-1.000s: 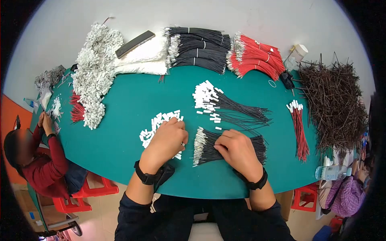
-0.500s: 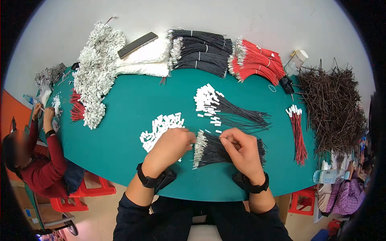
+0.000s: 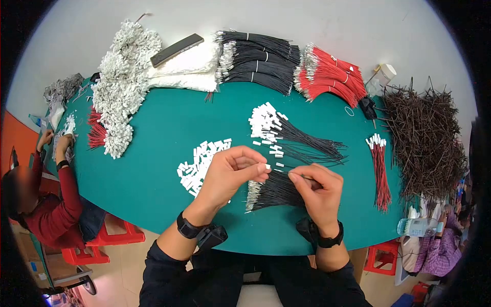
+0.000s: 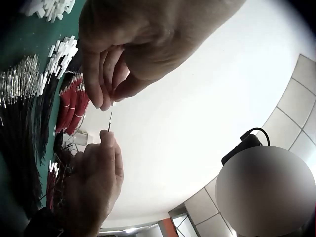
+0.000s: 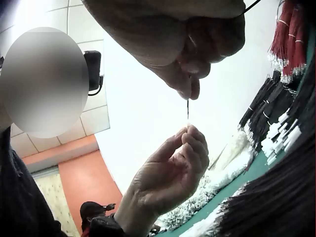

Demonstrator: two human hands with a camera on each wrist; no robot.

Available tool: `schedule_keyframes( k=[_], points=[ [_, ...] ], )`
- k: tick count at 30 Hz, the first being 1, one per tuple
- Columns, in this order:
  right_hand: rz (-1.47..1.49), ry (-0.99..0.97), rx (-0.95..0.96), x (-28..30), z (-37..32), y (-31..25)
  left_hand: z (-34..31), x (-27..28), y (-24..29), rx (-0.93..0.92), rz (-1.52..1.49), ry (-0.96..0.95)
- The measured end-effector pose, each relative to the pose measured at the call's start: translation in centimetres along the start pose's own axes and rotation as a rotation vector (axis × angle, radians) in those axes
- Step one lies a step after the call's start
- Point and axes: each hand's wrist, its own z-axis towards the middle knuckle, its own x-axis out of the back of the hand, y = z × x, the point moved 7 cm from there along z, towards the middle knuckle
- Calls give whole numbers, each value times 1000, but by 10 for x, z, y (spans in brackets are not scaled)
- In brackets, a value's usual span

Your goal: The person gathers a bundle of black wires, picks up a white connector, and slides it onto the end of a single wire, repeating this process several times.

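Between thumb and fingertips my left hand (image 3: 230,171) pinches a small white connector (image 3: 267,167). My right hand (image 3: 321,192) pinches one black wire, whose bare tip points at the connector; in the left wrist view a small gap lies between the wire tip (image 4: 110,118) and the left fingertips. Beneath the hands lies a bundle of black wires (image 3: 279,192) with silver ends at its left. Loose white connectors (image 3: 197,166) are heaped beside my left hand. Behind my hands are black wires with white connectors on their ends (image 3: 265,120).
Along the back stand a white connector pile (image 3: 120,82), white bags (image 3: 186,77), black wire bundles (image 3: 261,64) and red wire bundles (image 3: 332,74). To the right are red wires with white ends (image 3: 379,169) and a dark tangled heap (image 3: 424,138). Another person (image 3: 51,204) sits at the left.
My left hand has come away from the loose connectors and turned, now showing a white connector in its pinch. My right hand has shifted slightly right, lifted off the bundle with a wire.
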Motion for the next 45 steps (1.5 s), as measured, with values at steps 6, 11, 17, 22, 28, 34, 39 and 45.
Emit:
schedule_keyframes(
  k=[6,11,17,22,28,34,39,45],
  points=[
    [-19,-8,15,1,0,-3,0,0,-3,-1,-6,12],
    [-85,9,97,1,-1,-7,0,0,-3,21,5,27],
    [-133,28,189,0,-2,-10,-1,-1,-4,27,4,10],
    [-148,30,218,0,-2,-12,-1,-2,-4,43,13,-8],
    [-170,9,229,-1,-2,-13,-2,-4,-5,43,0,-20],
    [-180,1,242,-1,-1,-15,-2,-6,-5,39,4,-23],
    [-198,-3,269,-1,-1,-17,-3,-6,-4,45,15,-12],
    [-209,-28,239,-2,-1,-17,-3,-8,-5,47,10,-28]
  ],
)
